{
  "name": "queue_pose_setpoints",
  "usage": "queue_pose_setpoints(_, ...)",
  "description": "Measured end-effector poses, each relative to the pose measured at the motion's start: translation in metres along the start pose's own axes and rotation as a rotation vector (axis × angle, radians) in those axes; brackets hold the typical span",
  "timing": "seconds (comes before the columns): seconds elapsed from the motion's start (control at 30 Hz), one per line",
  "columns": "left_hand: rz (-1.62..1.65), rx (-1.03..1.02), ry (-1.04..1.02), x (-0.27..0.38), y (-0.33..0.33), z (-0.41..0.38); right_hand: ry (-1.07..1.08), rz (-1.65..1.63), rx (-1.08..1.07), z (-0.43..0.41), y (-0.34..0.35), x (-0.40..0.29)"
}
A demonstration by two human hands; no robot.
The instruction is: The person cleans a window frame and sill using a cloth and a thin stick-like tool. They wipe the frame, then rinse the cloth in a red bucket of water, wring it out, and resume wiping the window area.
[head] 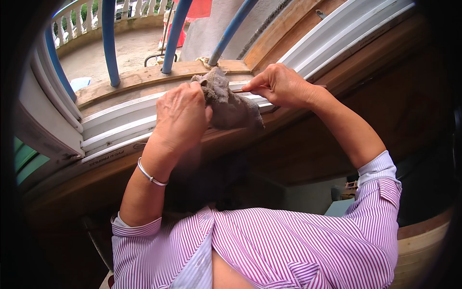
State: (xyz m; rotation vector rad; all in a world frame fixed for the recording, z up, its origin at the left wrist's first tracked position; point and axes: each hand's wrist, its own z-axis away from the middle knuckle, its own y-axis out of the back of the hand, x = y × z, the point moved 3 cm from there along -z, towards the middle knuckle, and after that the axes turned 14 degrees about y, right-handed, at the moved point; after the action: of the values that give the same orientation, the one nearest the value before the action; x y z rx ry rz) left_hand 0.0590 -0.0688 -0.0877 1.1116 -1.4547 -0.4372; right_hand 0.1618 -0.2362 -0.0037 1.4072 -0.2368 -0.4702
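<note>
My left hand (184, 115) grips a dirty grey-brown cloth (231, 104) by its left side, above the white PVC window track (122, 123). The rest of the cloth hangs over the track and the wooden sill edge. To the right of it, my right hand (281, 85) pinches a thin brown stick (242, 91) between thumb and fingertips. The left end of the stick meets the cloth; whether it goes into the folds I cannot tell. Part of the track lies hidden behind the cloth and both hands.
Blue metal bars (174, 36) rise from a wooden outer frame (144, 77) beyond the track. A white sash frame (54, 104) stands at the left. Outside are a balcony with a stone balustrade (77, 21) and red cloth (198, 9). Dark wood panelling (325, 133) lies below the sill.
</note>
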Motion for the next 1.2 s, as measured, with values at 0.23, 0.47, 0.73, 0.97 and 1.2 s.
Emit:
queue_pose_setpoints(0.23,0.174,0.221,-0.025,-0.005,0.003,-0.004,0.168,-0.545,0.237,0.003,-0.042,0.011)
queue_pose_setpoints(0.47,0.603,0.174,-0.010,0.004,0.055,0.092,0.594,-0.925,0.125,0.035,-0.067,-0.037)
queue_pose_setpoints(0.73,0.479,0.219,0.351,-0.075,0.097,0.204,0.540,-1.229,-0.092,0.065,-0.189,-0.039)
queue_pose_setpoints(0.97,0.823,0.246,0.432,-0.095,0.125,0.234,0.354,-1.516,0.074,0.086,-0.283,-0.032)
queue_pose_setpoints(1.2,0.805,0.465,0.492,-0.080,0.148,0.245,0.353,-1.530,0.100,0.086,-0.296,-0.040)
